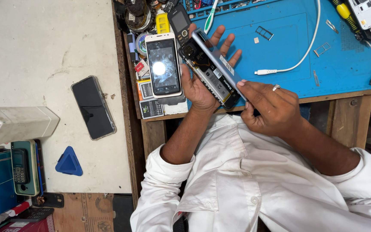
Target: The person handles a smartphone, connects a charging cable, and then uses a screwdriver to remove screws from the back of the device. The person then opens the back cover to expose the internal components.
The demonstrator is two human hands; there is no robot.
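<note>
Nearest to the camera, the person in a white shirt holds an opened smartphone (213, 71) with both hands above the front edge of the bench (280, 92). The left hand (202, 75) supports it from below, palm up, the fingers (224, 43) spread behind it and only loosely curled around the body. The right hand (271, 107), with a ring, is at 4 o'clock from the phone; its fingers are closed in a pinch on the lower edge of the back cover (220, 60). This cover is already lifted on one long side, so the battery and the inner parts show, but it is not fully off; the separation seems about half done, in my judgement. Just at 9 o'clock from the left hand lies a white phone (164, 64) with a dark screen. Further, at 2 o'clock, a white cable (301, 60) runs over the blue mat (280, 47), with small card trays (264, 32) near it. Well apart at 9 o'clock, a black phone (93, 107) lies on the pale surface, and a blue triangular pick (68, 162) at 8 o'clock.
</note>
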